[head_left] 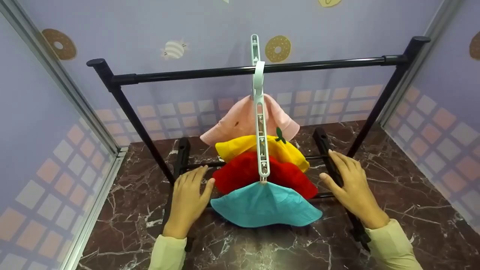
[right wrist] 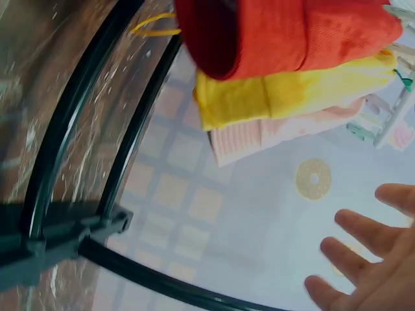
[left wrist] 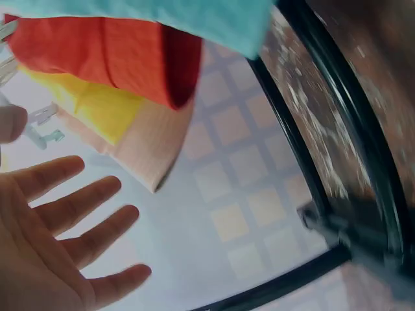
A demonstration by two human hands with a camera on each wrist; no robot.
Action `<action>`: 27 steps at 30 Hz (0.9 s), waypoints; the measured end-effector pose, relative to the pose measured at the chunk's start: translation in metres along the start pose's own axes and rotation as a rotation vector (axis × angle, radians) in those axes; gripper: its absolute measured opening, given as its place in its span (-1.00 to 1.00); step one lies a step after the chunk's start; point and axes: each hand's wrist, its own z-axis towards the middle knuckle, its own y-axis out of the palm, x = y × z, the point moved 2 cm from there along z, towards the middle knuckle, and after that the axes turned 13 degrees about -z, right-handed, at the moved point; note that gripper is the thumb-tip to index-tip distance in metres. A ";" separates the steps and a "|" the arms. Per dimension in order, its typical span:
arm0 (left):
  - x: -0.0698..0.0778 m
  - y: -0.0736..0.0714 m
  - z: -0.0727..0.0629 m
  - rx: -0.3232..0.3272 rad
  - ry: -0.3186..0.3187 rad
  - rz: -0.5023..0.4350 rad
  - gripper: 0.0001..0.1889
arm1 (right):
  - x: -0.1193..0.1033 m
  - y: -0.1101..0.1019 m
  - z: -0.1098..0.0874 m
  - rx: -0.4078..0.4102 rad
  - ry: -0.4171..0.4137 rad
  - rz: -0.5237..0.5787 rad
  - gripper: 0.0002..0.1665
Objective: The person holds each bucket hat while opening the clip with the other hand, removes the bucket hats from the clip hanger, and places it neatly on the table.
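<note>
Four bucket hats hang in a row from a pale mint hanger (head_left: 261,138), hooked over the rack's top bar. Nearest is the turquoise hat (head_left: 266,206); behind it come the red hat (head_left: 232,174), the yellow hat (head_left: 240,146) and the pink hat (head_left: 240,116), farthest back. My left hand (head_left: 189,198) is left of the hats, fingers spread, holding nothing; its thumb is close to the red and turquoise brims. On the other side my right hand (head_left: 350,187) is likewise spread and holds nothing, overlapping the rack's right foot in the head view. Both palms show fingers apart in the wrist views.
A black garment rack (head_left: 195,74) stands on a dark marbled tabletop (head_left: 112,232). Its lower crossbars (right wrist: 139,129) run beneath the hats. Patterned lilac panels (head_left: 210,22) enclose the back and both sides, with metal edging (head_left: 93,210) at the left.
</note>
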 end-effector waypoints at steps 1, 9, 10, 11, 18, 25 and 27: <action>0.002 0.000 0.000 0.023 0.018 -0.030 -0.54 | -0.001 0.000 0.000 0.029 -0.004 0.027 -0.27; 0.019 0.000 0.001 0.102 0.136 -0.218 -0.62 | -0.017 -0.007 0.001 0.165 -0.020 0.218 -0.41; 0.022 0.001 0.001 0.098 0.142 -0.246 -0.61 | -0.021 -0.010 0.002 0.169 -0.016 0.243 -0.43; 0.024 0.001 0.001 0.091 0.146 -0.273 -0.61 | -0.027 -0.012 0.002 0.171 -0.013 0.267 -0.45; 0.042 0.009 -0.001 -0.003 0.151 -0.444 -0.58 | -0.055 -0.017 0.006 0.132 -0.020 0.430 -0.54; 0.052 0.021 -0.003 -0.051 0.146 -0.487 -0.63 | -0.060 -0.001 0.006 0.068 -0.033 0.512 -0.52; 0.054 0.023 -0.003 -0.062 0.142 -0.486 -0.65 | -0.070 -0.005 0.008 0.054 -0.042 0.519 -0.54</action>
